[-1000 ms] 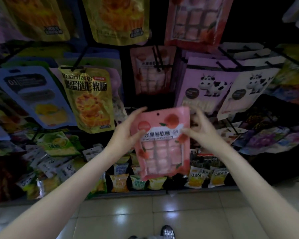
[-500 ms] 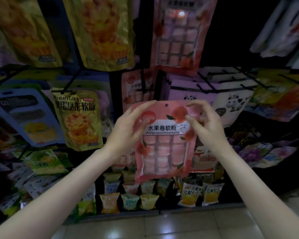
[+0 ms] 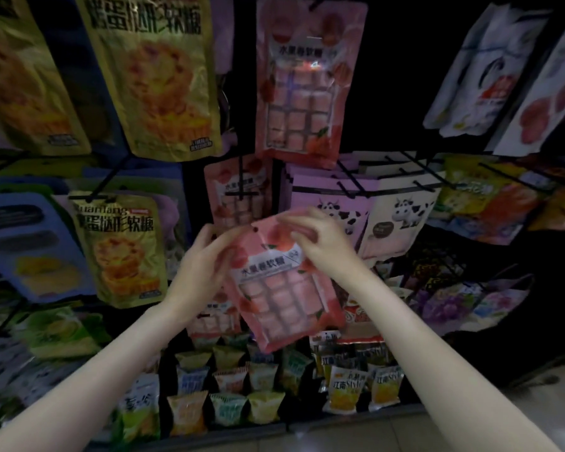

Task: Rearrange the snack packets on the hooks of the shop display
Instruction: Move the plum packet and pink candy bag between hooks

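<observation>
1. Shop display (image 3: 307, 164): dark wire rack with rows of black hooks carrying hanging packets. Yellow egg-tart sweet packets (image 3: 121, 252) hang at left, cow-print packets (image 3: 336, 207) at right, and small pillow packs (image 3: 229, 409) line the bottom shelf.
2. Pink snack packet (image 3: 284, 285): off any hook, held tilted in front of the rack's middle column, just below a matching hung packet (image 3: 238, 194) and its hook (image 3: 242, 177). The hang hole (image 3: 256, 228) shows near its top edge.
3. Handling, as judged: a light, flexible film pouch with loose sweets inside. It will sag and slip if taken low, so it is best held at the stiff sealed top strip on either side of the hole.
4. Left hand (image 3: 203, 265): grips the packet's upper left edge.
5. Right hand (image 3: 323, 243): fingers curled, pinching the top right corner.
</observation>
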Available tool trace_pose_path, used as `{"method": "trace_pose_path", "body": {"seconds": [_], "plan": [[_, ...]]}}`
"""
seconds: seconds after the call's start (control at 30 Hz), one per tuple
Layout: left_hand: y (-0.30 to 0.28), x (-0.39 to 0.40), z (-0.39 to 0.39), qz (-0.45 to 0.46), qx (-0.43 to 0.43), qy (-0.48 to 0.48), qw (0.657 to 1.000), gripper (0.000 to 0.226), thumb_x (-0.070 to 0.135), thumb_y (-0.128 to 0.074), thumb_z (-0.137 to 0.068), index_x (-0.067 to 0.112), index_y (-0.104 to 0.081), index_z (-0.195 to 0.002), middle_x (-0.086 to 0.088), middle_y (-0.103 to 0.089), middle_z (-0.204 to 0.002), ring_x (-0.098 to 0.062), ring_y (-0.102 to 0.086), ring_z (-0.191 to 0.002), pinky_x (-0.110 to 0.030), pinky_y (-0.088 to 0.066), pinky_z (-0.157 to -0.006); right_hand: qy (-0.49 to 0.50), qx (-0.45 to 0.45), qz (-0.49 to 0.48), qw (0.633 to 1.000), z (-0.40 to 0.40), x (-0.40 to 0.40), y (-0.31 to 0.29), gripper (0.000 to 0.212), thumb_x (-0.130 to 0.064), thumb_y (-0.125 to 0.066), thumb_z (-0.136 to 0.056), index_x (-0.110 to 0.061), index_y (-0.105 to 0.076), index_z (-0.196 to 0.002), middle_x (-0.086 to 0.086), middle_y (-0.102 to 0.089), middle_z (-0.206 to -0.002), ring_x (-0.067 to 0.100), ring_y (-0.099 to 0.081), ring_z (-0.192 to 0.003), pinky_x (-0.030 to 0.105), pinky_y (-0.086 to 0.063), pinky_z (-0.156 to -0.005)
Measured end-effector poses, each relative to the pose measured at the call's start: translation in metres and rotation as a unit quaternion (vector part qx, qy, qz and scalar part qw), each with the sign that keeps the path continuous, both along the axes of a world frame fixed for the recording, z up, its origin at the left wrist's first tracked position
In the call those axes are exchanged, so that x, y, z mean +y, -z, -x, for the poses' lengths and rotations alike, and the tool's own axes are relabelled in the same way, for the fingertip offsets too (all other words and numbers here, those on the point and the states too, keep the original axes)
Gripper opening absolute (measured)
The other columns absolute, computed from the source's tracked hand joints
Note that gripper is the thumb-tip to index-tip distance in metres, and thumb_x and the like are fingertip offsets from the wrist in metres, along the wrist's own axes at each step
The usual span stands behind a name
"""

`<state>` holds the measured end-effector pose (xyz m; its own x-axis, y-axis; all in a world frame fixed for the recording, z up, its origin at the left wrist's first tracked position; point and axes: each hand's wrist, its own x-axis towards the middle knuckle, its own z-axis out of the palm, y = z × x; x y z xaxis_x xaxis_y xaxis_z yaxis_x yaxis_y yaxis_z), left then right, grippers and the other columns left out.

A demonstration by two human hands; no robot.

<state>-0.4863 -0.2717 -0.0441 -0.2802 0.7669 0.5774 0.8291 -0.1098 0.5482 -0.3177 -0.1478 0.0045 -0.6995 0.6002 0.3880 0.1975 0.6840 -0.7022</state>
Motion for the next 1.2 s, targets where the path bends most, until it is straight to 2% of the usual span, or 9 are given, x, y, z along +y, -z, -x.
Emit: {"method": "trace_pose_path", "body": {"seconds": [0.27, 0.37, 0.5, 0.6, 0.73, 0.87, 1.03, 1.13, 1.2], "plan": [[-0.028, 0.023, 0.029, 0.074, 0.134, -0.181, 0.971, 0.048, 0.008, -0.053, -0.081, 0.016, -0.052, -0.128, -0.02, -0.051, -0.113, -0.043, -0.044, -0.107, -0.052, -0.035, -0.088, 0.035, 0.081, -0.026, 0.996, 0.061, 0.012, 0.006, 0.038, 0.005, -0.047, -0.091, -0.013, -0.063, -0.12, -0.009, -0.049, -0.111, 0.009, -0.052, -0.111, 0.018, -0.04, -0.099], [-0.028, 0.031, 0.027, 0.074, 0.157, -0.193, 0.966, 0.046, 0.005, -0.06, -0.078, 0.008, -0.056, -0.124, -0.022, -0.052, -0.117, -0.043, -0.044, -0.108, -0.052, -0.036, -0.085, 0.03, 0.076, -0.009, 0.997, 0.066, 0.019, 0.007, 0.044, 0.007, -0.045, -0.091, -0.023, -0.063, -0.118, -0.009, -0.049, -0.111, 0.003, -0.048, -0.109, 0.008, -0.036, -0.095], [-0.02, 0.027, 0.029, 0.012, 0.255, -0.18, 0.95, 0.037, 0.014, -0.048, -0.075, 0.007, -0.064, -0.107, -0.016, -0.055, -0.123, -0.033, -0.037, -0.116, -0.049, -0.027, -0.095, 0.049, 0.073, -0.03, 0.996, 0.061, 0.025, 0.011, 0.039, 0.006, -0.047, -0.091, -0.014, -0.063, -0.12, -0.007, -0.048, -0.11, -0.006, -0.043, -0.102, -0.001, -0.032, -0.09], [-0.01, 0.029, 0.033, 0.047, 0.322, -0.148, 0.934, 0.048, 0.009, -0.057, -0.073, 0.009, -0.06, -0.121, -0.012, -0.054, -0.128, -0.028, -0.033, -0.126, -0.047, -0.018, -0.103, 0.05, 0.08, -0.001, 0.996, 0.057, 0.024, 0.011, 0.037, 0.009, -0.047, -0.09, -0.007, -0.062, -0.12, -0.004, -0.049, -0.109, -0.015, -0.04, -0.101, -0.002, -0.032, -0.09], [-0.002, 0.037, 0.037, 0.113, 0.263, -0.124, 0.95, 0.068, 0.0, -0.065, -0.069, 0.009, -0.047, -0.135, -0.013, -0.05, -0.136, -0.03, -0.04, -0.13, -0.05, -0.02, -0.107, 0.084, 0.046, -0.011, 0.995, 0.068, 0.023, 0.008, 0.039, 0.008, -0.047, -0.09, -0.008, -0.06, -0.123, 0.008, -0.054, -0.116, 0.017, -0.054, -0.112, 0.008, -0.038, -0.09], [-0.014, 0.04, 0.042, 0.092, 0.167, -0.102, 0.976, 0.054, 0.002, -0.052, -0.077, 0.004, -0.05, -0.13, -0.017, -0.048, -0.136, -0.036, -0.043, -0.128, -0.052, -0.032, -0.103, 0.08, -0.066, -0.005, 0.995, 0.067, 0.029, -0.009, 0.045, 0.007, -0.048, -0.087, -0.012, -0.056, -0.128, 0.009, -0.038, -0.128, 0.018, -0.041, -0.117, 0.0, -0.031, -0.073], [-0.063, 0.038, 0.026, 0.007, -0.138, -0.075, 0.988, 0.038, 0.004, -0.041, -0.094, 0.012, -0.053, -0.129, -0.005, -0.058, -0.125, -0.016, -0.052, -0.117, -0.026, -0.042, -0.095, 0.147, 0.072, -0.104, 0.981, 0.054, 0.045, -0.061, 0.034, 0.001, -0.05, -0.088, -0.007, -0.058, -0.12, 0.015, -0.039, -0.131, 0.025, -0.039, -0.125, 0.008, -0.021, -0.096], [-0.087, 0.04, 0.008, 0.012, -0.112, -0.044, 0.993, 0.033, 0.007, -0.04, -0.095, 0.012, -0.06, -0.121, -0.008, -0.067, -0.108, -0.019, -0.062, -0.094, -0.027, -0.048, -0.079, 0.236, 0.112, -0.116, 0.958, 0.052, 0.077, -0.093, 0.056, -0.005, -0.058, -0.084, -0.005, -0.039, -0.137, 0.019, -0.032, -0.14, 0.03, -0.031, -0.131, 0.018, -0.022, -0.103], [-0.098, 0.045, 0.002, 0.057, -0.054, -0.025, 0.997, 0.032, 0.01, -0.043, -0.095, 0.013, -0.062, -0.12, -0.009, -0.069, -0.102, -0.023, -0.064, -0.087, -0.028, -0.048, -0.071, 0.278, 0.09, -0.045, 0.955, 0.054, 0.096, -0.107, 0.078, -0.016, -0.066, -0.083, -0.005, -0.019, -0.145, 0.019, -0.023, -0.148, 0.032, -0.023, -0.137, 0.033, -0.022, -0.11]]}}
